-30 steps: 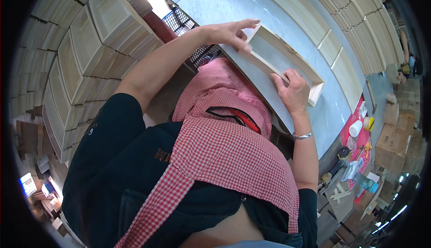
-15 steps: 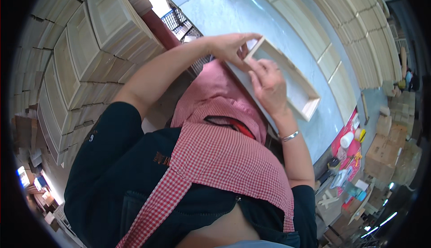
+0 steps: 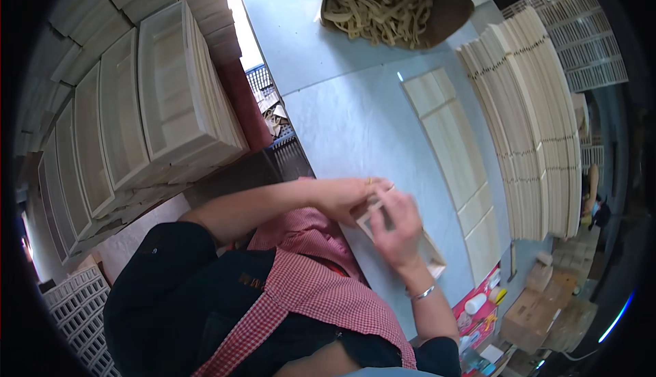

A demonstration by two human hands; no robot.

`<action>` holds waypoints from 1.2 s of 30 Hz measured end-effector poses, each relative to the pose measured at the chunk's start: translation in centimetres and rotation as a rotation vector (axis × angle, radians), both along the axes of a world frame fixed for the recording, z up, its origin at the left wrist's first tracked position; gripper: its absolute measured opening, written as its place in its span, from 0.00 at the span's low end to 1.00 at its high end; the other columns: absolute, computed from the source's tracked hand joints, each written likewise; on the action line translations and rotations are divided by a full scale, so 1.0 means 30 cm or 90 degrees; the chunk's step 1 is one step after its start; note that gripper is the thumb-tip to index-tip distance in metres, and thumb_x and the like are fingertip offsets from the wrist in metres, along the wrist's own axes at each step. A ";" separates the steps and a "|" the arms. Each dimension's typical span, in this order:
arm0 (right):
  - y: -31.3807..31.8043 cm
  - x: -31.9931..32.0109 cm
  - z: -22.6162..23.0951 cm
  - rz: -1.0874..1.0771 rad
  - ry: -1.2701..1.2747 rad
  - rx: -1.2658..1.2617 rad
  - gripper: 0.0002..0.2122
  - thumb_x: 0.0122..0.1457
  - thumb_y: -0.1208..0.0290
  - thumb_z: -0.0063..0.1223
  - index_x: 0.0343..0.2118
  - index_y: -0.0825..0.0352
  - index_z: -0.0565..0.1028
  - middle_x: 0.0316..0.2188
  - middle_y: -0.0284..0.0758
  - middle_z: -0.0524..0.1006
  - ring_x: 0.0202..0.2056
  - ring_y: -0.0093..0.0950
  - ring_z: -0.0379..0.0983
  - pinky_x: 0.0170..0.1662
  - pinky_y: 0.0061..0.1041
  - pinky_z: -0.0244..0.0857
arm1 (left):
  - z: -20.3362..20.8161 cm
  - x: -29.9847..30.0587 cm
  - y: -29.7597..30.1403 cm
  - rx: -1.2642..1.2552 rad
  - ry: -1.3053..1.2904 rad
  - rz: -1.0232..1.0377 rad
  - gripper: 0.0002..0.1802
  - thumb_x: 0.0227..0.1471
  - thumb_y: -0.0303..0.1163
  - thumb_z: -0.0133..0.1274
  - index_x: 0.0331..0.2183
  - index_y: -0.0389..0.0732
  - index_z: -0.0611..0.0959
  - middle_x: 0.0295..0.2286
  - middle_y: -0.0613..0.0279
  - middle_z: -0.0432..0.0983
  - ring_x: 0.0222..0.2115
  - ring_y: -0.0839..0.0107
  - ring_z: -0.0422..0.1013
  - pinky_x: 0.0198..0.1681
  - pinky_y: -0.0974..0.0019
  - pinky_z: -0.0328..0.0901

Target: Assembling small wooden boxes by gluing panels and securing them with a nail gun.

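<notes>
A shallow, narrow wooden frame (image 3: 434, 266) lies at the near edge of the pale table, partly covered by both my hands. My left hand (image 3: 352, 201) is closed round its far left end, with the fingertips partly hidden behind the right hand. Over that same end, my right hand (image 3: 398, 230) has its fingers bent and drawn together. Whatever may be between these fingers is too small or too hidden to make out. Flat wooden panels (image 3: 454, 151) lie in a row on the table, beyond the frame to the right.
Stacked wooden trays (image 3: 174, 83) rise at the left. A bag (image 3: 447, 8) of curly tan strips stands at the table's far end. Tall stacks of thin wooden boards (image 3: 529, 138) line the right side. Cardboard boxes (image 3: 536, 315) and a white bottle (image 3: 475, 303) are at lower right.
The view has swung, bringing the bag of strips into sight and the hands and frame lower in the picture. The right hand has moved closer over the left hand at the frame's end.
</notes>
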State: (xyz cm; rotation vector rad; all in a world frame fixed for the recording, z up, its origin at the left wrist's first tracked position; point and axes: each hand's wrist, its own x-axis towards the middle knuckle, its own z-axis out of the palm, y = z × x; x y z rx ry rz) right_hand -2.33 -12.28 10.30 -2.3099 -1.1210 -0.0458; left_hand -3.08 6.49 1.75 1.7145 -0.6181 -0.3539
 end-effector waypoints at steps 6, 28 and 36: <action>0.368 0.693 -0.076 -0.085 -0.144 0.069 0.13 0.55 0.72 0.59 0.43 0.69 0.78 0.38 0.41 0.76 0.39 0.41 0.73 0.44 0.35 0.69 | -0.005 -0.015 -0.011 0.027 -0.028 -0.018 0.55 0.39 0.24 0.66 0.65 0.31 0.56 0.62 0.38 0.58 0.47 0.45 0.70 0.51 0.56 0.69; 0.087 0.524 0.167 -0.248 -0.012 0.461 0.02 0.59 0.77 0.58 0.31 0.66 0.76 0.26 0.27 0.76 0.27 0.19 0.67 0.33 0.18 0.65 | -0.023 0.001 -0.001 0.048 -0.059 -0.021 0.61 0.37 0.22 0.67 0.68 0.33 0.51 0.63 0.35 0.56 0.49 0.46 0.71 0.52 0.59 0.70; -0.090 0.236 -0.010 -0.239 0.218 0.160 0.02 0.59 0.77 0.55 0.32 0.69 0.75 0.21 0.28 0.73 0.22 0.20 0.63 0.28 0.20 0.61 | 0.033 0.021 0.008 0.128 0.051 -0.010 0.70 0.35 0.19 0.70 0.70 0.39 0.41 0.42 0.44 0.78 0.31 0.60 0.76 0.33 0.63 0.75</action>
